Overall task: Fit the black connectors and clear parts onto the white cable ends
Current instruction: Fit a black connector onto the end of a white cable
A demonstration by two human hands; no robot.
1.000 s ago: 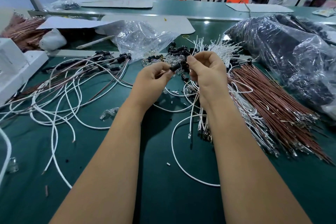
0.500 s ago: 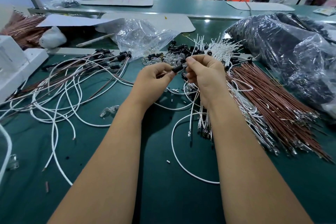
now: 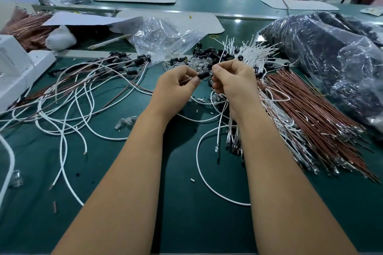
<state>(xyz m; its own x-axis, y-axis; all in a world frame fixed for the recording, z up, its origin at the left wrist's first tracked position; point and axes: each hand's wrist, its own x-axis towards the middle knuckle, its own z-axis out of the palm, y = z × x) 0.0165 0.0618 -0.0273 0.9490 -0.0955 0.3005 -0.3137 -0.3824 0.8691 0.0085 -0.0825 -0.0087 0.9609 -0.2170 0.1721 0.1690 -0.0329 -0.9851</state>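
My left hand pinches the rear end of a black connector and the thin cable running into it. My right hand pinches a small clear part at the connector's front end, and also holds a bunch of white cables that hang down from its palm. Behind the hands lie a heap of loose black connectors and a small pile of clear parts. Finished cables with black connectors spread out to the left.
A fan of white cable ends and a thick bundle of brown wires lie on the right. A large black-filled plastic bag sits far right, a clear bag behind, white blocks at the left edge.
Both hands stayed together at the same spot over the mat. The right fingertips shifted slightly on the connector's front end where the clear part sits.
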